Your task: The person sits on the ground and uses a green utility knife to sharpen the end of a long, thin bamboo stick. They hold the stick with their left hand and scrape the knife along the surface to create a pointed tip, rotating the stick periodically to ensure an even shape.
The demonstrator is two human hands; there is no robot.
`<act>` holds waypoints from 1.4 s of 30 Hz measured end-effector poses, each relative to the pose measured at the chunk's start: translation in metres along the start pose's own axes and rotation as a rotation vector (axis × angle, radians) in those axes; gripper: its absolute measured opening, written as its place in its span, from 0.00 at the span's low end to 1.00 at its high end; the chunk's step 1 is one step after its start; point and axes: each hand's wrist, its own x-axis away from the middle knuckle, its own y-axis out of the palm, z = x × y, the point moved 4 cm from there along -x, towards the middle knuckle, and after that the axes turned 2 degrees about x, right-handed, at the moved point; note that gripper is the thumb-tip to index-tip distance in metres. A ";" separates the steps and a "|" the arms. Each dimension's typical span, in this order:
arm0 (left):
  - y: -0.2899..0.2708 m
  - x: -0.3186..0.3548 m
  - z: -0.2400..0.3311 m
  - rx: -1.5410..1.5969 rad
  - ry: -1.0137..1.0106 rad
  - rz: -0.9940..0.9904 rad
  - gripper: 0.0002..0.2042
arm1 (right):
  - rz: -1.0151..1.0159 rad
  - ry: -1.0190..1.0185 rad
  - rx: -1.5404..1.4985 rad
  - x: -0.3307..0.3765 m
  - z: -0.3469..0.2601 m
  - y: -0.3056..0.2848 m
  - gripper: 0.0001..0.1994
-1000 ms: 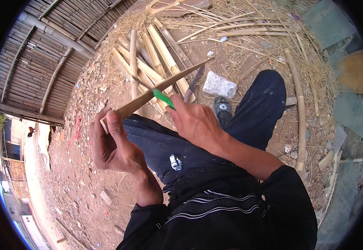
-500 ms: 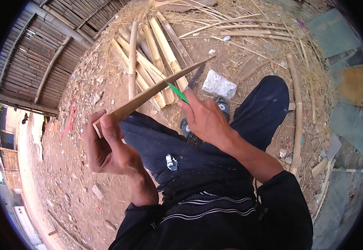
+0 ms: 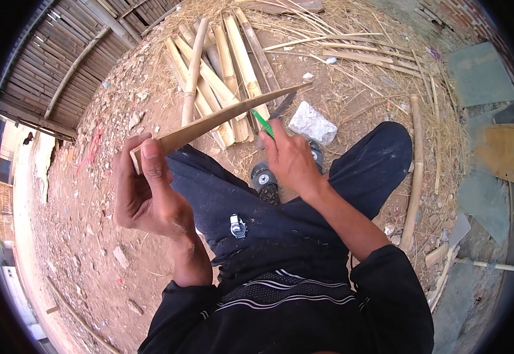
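Observation:
My left hand [image 3: 154, 189] pinches the wide near end of a bamboo strip [image 3: 210, 121] between thumb and fingers. The strip slants up and away to the right, narrowing toward its far end. My right hand [image 3: 292, 156] is closed around a slim green tool [image 3: 262, 124], whose upper end meets the strip's lower edge around its middle. A dark, flat blade-like piece [image 3: 285, 105] shows just beyond the right hand's knuckles, and I cannot tell whether that hand holds it too. A silver wristwatch [image 3: 238, 226] lies on my dark trousers, between my forearms.
Split bamboo lengths [image 3: 227, 65] lie in a heap ahead, beside a whitish rock [image 3: 313, 123] near my feet. Thin bamboo strips [image 3: 363, 50] and straw spread at the far right. A bamboo pole [image 3: 415, 171] lies right of my knee. A slatted bamboo wall [image 3: 62, 65] stands at far left.
The green tool has shifted slightly right along the strip toward its thin end. My left hand has moved a little left and up, still gripping the strip. The whole view has tilted somewhat.

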 end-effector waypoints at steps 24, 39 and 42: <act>-0.018 -0.001 -0.013 -0.021 -0.050 0.009 0.06 | -0.070 0.006 0.150 0.004 -0.016 0.009 0.07; -0.024 -0.003 -0.022 0.017 -0.080 0.037 0.06 | -0.251 -0.033 0.013 -0.009 -0.025 0.000 0.10; -0.019 -0.003 -0.021 -0.020 -0.007 0.038 0.08 | -0.161 0.094 0.009 -0.004 0.000 0.019 0.10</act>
